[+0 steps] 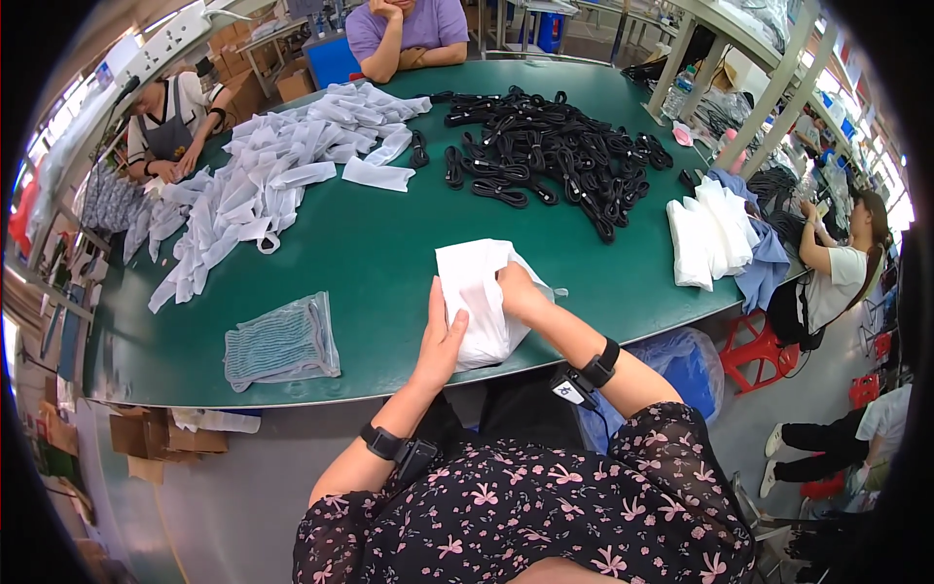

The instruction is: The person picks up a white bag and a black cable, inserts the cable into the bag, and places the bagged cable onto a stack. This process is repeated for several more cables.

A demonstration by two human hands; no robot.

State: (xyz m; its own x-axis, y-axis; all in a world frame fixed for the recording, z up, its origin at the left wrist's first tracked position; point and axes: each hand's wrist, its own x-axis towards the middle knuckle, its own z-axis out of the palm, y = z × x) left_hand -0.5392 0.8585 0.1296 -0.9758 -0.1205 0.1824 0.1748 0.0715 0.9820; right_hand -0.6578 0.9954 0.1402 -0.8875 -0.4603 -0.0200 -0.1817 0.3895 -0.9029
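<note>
Near the table's front edge, a bundle of white plastic bags (474, 304) is between my hands. My left hand (443, 336) grips its left side, thumb across the front and fingers up along the edge. At the upper right of the bundle, my right hand (522, 294) is curled into the white plastic, which hides its fingertips. Left of my hands, a clear bag holding a folded blue-grey striped textile (280, 345) lies flat. Beyond them are a heap of whitish translucent pouches (292, 161) and a pile of coiled black cables (545, 151).
More white bags (712, 234) lie on blue cloth (766, 268) at the right edge of the green table (389, 253). A person in purple (418, 34) sits opposite; others work at the left and right. A red stool (757, 355) and a blue plastic-lined bin (681, 370) stand below.
</note>
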